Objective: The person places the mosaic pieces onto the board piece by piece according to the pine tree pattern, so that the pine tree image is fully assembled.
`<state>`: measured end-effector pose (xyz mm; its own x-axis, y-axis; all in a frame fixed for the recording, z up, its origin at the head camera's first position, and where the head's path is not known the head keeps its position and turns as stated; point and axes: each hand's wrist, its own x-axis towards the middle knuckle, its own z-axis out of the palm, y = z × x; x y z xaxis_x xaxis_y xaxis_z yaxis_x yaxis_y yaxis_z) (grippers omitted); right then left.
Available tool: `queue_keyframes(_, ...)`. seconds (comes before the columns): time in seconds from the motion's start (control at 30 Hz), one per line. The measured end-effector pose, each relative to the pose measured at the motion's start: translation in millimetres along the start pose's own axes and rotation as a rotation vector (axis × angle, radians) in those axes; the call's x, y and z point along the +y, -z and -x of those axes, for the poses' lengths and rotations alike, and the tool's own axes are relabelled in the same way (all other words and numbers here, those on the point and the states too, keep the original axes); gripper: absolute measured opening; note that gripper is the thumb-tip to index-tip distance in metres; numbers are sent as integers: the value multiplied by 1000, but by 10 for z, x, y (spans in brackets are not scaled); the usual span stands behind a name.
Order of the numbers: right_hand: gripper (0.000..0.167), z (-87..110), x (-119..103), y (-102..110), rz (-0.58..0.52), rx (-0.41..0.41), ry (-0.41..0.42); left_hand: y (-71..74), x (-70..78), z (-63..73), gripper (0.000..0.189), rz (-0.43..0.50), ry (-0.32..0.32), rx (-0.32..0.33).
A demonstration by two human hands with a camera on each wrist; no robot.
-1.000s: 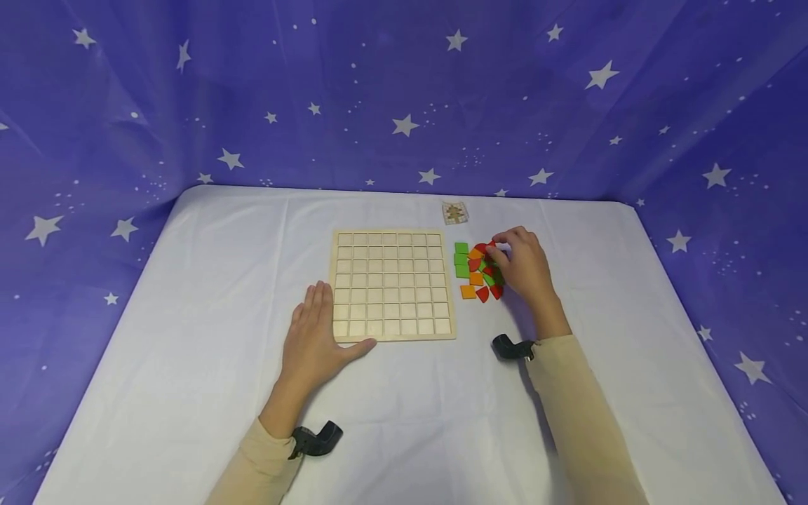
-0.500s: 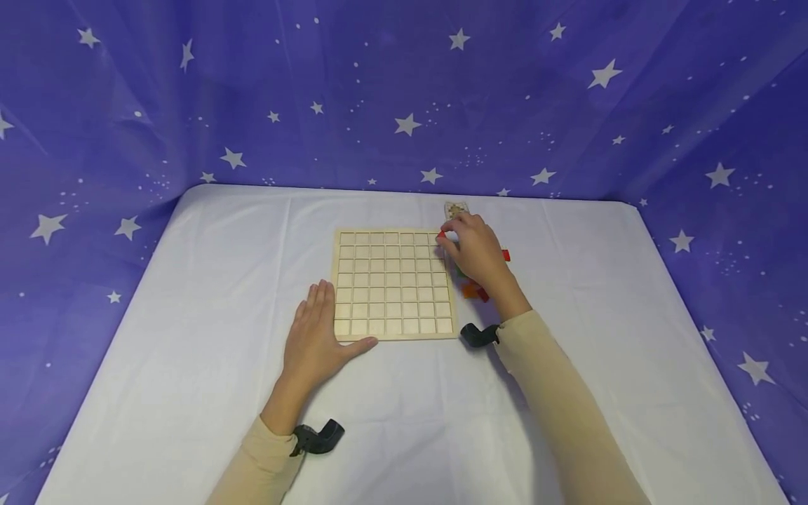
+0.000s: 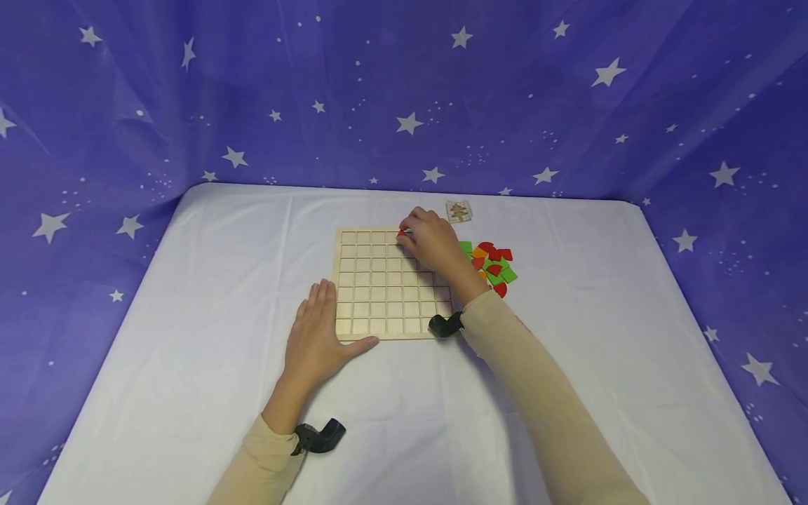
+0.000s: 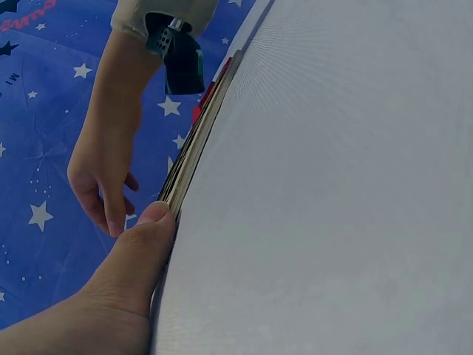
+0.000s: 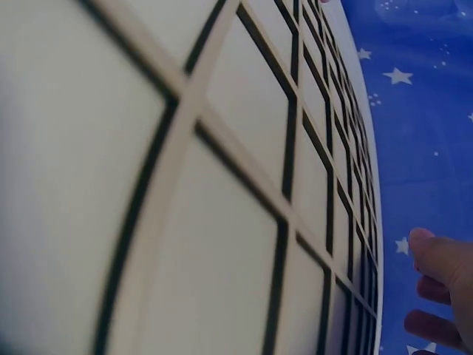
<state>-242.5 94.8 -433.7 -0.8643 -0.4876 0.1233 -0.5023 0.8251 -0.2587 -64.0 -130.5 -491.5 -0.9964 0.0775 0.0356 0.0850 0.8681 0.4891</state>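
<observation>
A square wooden grid board [image 3: 369, 294] lies on the table. My left hand [image 3: 313, 344] rests against its left side with straight fingers, the thumb along the front edge. In the left wrist view that thumb [image 4: 140, 255] presses on the board's edge [image 4: 194, 144]. Over the far row of cells, my right hand [image 3: 434, 242] pinches a small red tile [image 3: 400, 236] between thumb and fingertips. The right wrist view has the board's ridges [image 5: 188, 103] up close and the right hand's fingers [image 5: 436, 255] at the right edge; the tile is hidden there.
Right of the board lies a loose pile of red, green and orange tiles [image 3: 494, 269], partly behind the right forearm. A small card with a brown, tree-like pattern [image 3: 459, 211] is beyond it. White cloth [image 3: 391, 421] covers the table; a blue star-printed curtain [image 3: 353, 84] hangs behind.
My right hand has moved left from the tile pile to the board's far row, carrying a red tile. The left hand has stayed in place.
</observation>
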Motion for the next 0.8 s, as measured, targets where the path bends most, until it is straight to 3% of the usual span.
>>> queue_keyframes(0.3,28,-108,-44,-128,21,-17,-42,3,1,-4,133,-6,3,-5)
queue_keyframes(0.8,23,-125,-52,-197,-70,-14,-71,-13,2,-9,133,-7,5,-5)
